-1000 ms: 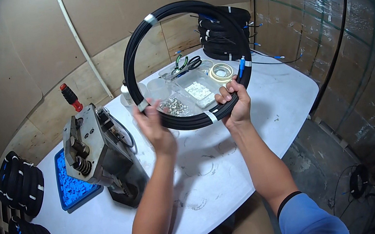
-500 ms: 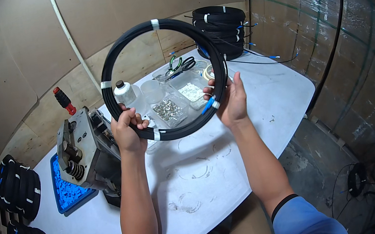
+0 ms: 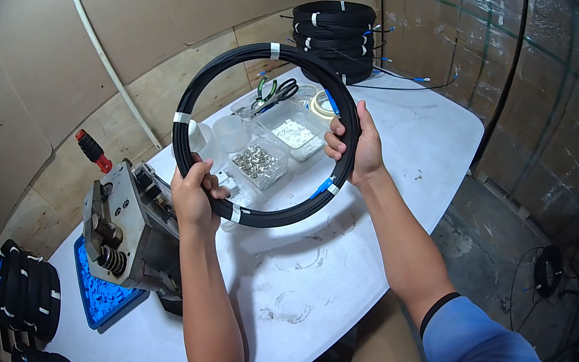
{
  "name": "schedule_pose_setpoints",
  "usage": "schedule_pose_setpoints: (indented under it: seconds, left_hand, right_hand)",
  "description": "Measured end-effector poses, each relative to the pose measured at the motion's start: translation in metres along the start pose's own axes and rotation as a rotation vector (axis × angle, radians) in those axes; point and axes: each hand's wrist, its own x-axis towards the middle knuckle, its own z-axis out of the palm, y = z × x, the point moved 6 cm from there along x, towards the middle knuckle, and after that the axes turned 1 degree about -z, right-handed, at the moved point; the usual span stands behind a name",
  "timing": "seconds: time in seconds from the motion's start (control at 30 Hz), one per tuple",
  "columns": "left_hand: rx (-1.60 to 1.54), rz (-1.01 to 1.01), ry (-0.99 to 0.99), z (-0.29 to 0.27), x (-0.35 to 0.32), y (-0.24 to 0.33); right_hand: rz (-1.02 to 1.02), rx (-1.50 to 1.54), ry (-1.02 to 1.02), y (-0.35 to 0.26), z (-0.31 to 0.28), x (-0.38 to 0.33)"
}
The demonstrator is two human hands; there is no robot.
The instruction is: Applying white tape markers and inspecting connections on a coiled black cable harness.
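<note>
One round coil (image 3: 280, 217) of smooth black cable is held raised above the table near view centre, with white bands just past 12 and at 5, 7 and 10 o'clock. The left hand (image 3: 194, 200) grips the coil at 8 o'clock, fingers curled around it; the right hand (image 3: 362, 148) grips it between 3 and 4 o'clock, fingers bent inside the ring, thumb raised outside. Loose metal parts (image 3: 256, 162) and matt white pieces (image 3: 293, 133) show through the ring. An angular metal machine (image 3: 128, 206) stands at 9 o'clock, a stack of black coils (image 3: 338, 44) at 1 o'clock. The white table (image 3: 319, 275) bears dark scuffs; tan wall panels (image 3: 158, 20) rise at 12 o'clock. Compared with half a second earlier, the coil is rotated slightly clockwise and sits lower in view.
</note>
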Motion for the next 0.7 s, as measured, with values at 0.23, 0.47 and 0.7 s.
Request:
schedule_pose_setpoints:
  seconds: [0.23,0.47,0.7]
  left_hand:
    - [0.048,0.073,0.029,0.001,-0.004,0.008]
    - [0.022,0.011,0.038,-0.009,0.003,0.001]
    - [0.054,0.001,0.047,-0.006,0.001,0.003]
  right_hand:
    - [-0.063,-0.053,0.024,-0.001,0.006,-0.005]
    - [-0.093,-0.014,-0.033,-0.001,0.013,-0.008]
    - [-0.049,0.005,0.007,0.000,0.009,-0.005]
